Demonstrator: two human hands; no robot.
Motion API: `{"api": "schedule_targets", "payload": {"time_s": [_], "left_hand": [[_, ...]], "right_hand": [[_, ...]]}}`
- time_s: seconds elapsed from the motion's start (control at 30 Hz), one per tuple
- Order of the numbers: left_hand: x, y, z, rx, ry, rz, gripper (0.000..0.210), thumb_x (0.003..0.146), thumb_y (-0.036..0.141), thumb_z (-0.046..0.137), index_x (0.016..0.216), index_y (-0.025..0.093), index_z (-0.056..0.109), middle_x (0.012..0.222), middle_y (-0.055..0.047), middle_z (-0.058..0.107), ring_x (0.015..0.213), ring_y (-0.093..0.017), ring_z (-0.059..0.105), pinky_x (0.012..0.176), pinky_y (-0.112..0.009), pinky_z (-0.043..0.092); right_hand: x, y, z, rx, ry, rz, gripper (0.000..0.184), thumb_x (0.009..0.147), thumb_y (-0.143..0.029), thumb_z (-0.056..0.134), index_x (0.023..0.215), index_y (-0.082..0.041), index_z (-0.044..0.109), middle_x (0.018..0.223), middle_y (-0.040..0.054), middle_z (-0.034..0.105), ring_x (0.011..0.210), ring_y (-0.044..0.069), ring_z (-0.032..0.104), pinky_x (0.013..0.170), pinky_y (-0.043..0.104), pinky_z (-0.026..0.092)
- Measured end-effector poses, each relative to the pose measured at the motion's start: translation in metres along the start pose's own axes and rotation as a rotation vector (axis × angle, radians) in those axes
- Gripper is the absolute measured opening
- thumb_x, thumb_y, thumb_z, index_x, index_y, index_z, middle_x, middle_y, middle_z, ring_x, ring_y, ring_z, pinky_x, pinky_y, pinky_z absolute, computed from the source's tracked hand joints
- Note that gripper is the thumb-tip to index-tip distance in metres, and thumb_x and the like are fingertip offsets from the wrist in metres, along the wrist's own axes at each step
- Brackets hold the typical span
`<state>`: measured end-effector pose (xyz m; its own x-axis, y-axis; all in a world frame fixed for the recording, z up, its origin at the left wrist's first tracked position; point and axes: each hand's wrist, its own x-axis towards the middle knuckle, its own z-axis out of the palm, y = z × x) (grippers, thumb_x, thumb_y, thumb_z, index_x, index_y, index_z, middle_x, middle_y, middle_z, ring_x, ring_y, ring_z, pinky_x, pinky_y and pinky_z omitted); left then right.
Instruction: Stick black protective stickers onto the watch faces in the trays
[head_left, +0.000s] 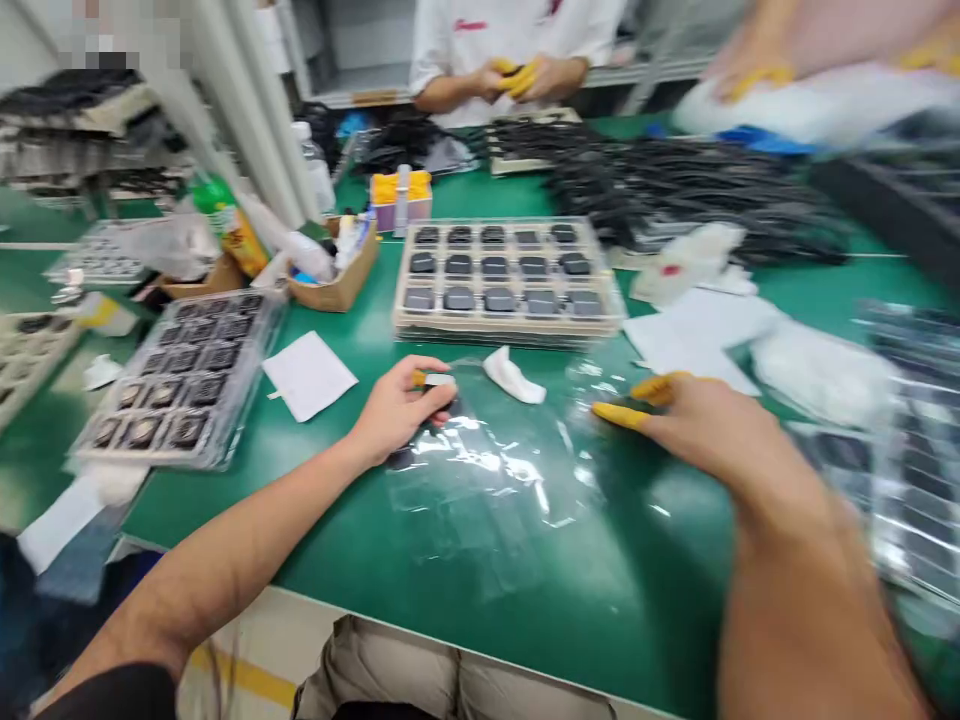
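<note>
My left hand [401,410] is closed in a pinch on a small dark piece with a whitish face [438,380], mostly hidden by the fingers. A yellow finger cot shows on that hand. Below and beside it, clear plastic film [495,490] lies spread on the green table, shiny with reflections. On the other side of the film is my right hand [705,420], its thumb and forefinger in yellow finger cots and held apart with nothing visible between them. A crumpled white wipe [514,375] lies between the hands.
Ahead stands a stack of beige trays [510,325] with dark square parts. At left is a clear tray [172,380] of parts beside a folded white cloth [310,376]. Black straps [675,190] and plastic-wrapped parts [915,460] lie to the right. A co-worker's hands [521,78] work opposite.
</note>
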<state>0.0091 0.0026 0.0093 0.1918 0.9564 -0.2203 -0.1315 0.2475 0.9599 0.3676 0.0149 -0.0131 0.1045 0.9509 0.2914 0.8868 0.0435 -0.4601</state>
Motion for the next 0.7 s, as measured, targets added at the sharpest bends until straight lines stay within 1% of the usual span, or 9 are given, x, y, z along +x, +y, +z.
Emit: {"api": "schedule_targets", "payload": {"time_s": [0.03,0.1,0.17,0.27,0.33,0.4,0.5,0.57,0.7], "left_hand": [[0.0,0.0,-0.001,0.029,0.007,0.005,0.06,0.073,0.052,0.096,0.114,0.022,0.064,0.087,0.002,0.072,0.066,-0.011,0.07,0.07,-0.029,0.061],[0.0,0.001,-0.002,0.092,-0.001,0.005,0.061,0.069,0.047,0.099,0.113,0.022,0.065,0.092,0.0,0.075,0.074,-0.015,0.074,0.076,-0.032,0.063],[-0.002,0.001,-0.002,0.158,-0.04,0.005,0.062,0.063,0.041,0.103,0.111,0.023,0.068,0.093,-0.002,0.078,0.083,-0.02,0.076,0.08,-0.036,0.064],[-0.003,0.0,-0.001,0.188,-0.05,0.024,0.061,0.06,0.036,0.104,0.109,0.023,0.07,0.098,-0.004,0.08,0.091,-0.023,0.079,0.086,-0.04,0.064],[-0.003,-0.001,0.0,0.185,-0.025,0.012,0.065,0.061,0.037,0.103,0.114,0.023,0.069,0.099,-0.004,0.081,0.088,-0.023,0.079,0.084,-0.039,0.064],[-0.003,-0.002,0.0,0.193,-0.019,-0.022,0.069,0.063,0.041,0.102,0.12,0.024,0.066,0.092,-0.003,0.08,0.078,-0.022,0.079,0.077,-0.037,0.063],[-0.003,-0.003,0.0,0.216,-0.055,-0.027,0.061,0.068,0.045,0.099,0.115,0.024,0.067,0.082,0.0,0.077,0.067,-0.019,0.075,0.07,-0.033,0.058],[-0.003,-0.004,0.0,0.256,-0.094,-0.009,0.053,0.072,0.048,0.096,0.112,0.024,0.071,0.071,0.003,0.072,0.061,-0.017,0.07,0.063,-0.031,0.052],[-0.002,-0.004,-0.003,0.321,-0.165,-0.006,0.056,0.074,0.049,0.095,0.12,0.024,0.074,0.062,0.005,0.067,0.056,-0.015,0.063,0.059,-0.029,0.045]], "right_hand": [[0.002,-0.004,0.002,-0.078,-0.008,0.012,0.06,0.062,-0.08,0.088,0.074,-0.023,0.079,0.072,0.0145,0.072,0.063,0.024,0.064,0.06,0.044,0.035],[0.006,-0.025,0.016,-0.048,0.046,-0.128,0.044,0.091,-0.06,0.078,0.108,-0.02,0.083,0.102,0.0222,0.076,0.096,0.032,0.071,0.07,0.045,0.044],[0.009,-0.051,0.038,0.082,0.016,-0.288,0.037,0.098,-0.046,0.073,0.126,-0.021,0.079,0.12,0.0196,0.075,0.114,0.032,0.069,0.085,0.046,0.052],[0.008,-0.078,0.066,0.121,-0.096,-0.391,0.024,0.102,-0.037,0.067,0.118,-0.025,0.08,0.111,0.0099,0.077,0.104,0.027,0.068,0.09,0.045,0.055],[0.004,-0.083,0.071,0.109,-0.131,-0.408,0.022,0.103,-0.036,0.063,0.104,-0.023,0.081,0.095,0.0094,0.076,0.094,0.027,0.065,0.086,0.046,0.054],[-0.001,-0.082,0.066,0.133,-0.085,-0.41,0.023,0.102,-0.039,0.062,0.094,-0.023,0.077,0.092,0.0104,0.075,0.094,0.028,0.063,0.086,0.047,0.052],[-0.009,-0.087,0.05,0.279,0.038,-0.392,0.022,0.099,-0.041,0.066,0.085,-0.025,0.066,0.116,0.0126,0.076,0.108,0.03,0.065,0.097,0.051,0.052],[-0.015,-0.095,0.042,0.389,0.055,-0.346,0.026,0.101,-0.041,0.063,0.081,-0.026,0.058,0.125,0.0118,0.076,0.108,0.029,0.067,0.098,0.051,0.052],[-0.027,-0.115,0.043,0.519,-0.009,-0.255,0.026,0.105,-0.045,0.055,0.087,-0.027,0.059,0.099,0.008,0.076,0.088,0.025,0.068,0.084,0.044,0.054]]}}
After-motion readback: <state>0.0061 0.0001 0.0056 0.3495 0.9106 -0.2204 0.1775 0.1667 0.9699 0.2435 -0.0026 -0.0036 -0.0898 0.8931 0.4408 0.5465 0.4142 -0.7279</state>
